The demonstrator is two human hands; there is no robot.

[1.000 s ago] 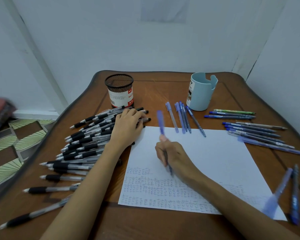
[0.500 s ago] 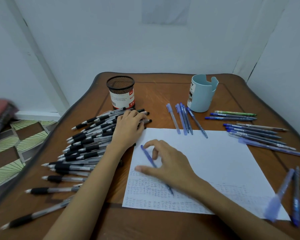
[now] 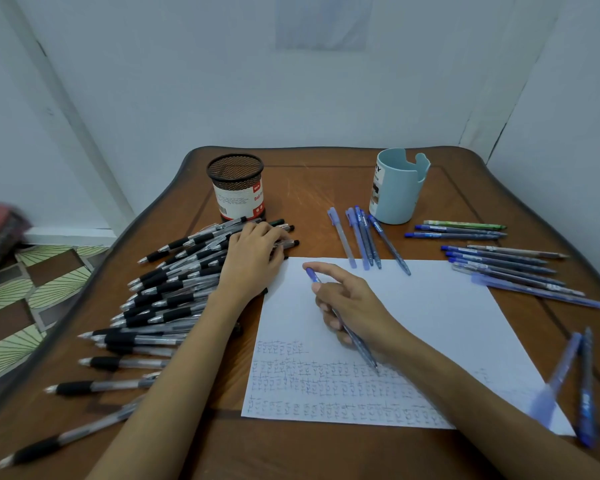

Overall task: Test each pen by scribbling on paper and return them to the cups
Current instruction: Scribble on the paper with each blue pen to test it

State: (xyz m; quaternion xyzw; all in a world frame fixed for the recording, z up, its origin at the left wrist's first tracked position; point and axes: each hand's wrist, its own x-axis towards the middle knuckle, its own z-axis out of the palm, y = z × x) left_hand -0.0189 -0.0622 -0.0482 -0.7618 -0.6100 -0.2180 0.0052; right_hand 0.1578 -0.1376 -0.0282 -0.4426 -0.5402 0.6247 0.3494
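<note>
Head view, right hand (image 3: 354, 306) gripping blue pen (image 3: 355, 342), forefinger extended

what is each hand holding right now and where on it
The right hand grips a blue pen around the middle of its barrel, tip on the paper. The left hand lies flat on the black pens, gripping none.

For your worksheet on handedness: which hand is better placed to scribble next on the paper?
Right. The right hand already holds a blue pen over the paper; the left hand rests on the black pens.
</note>
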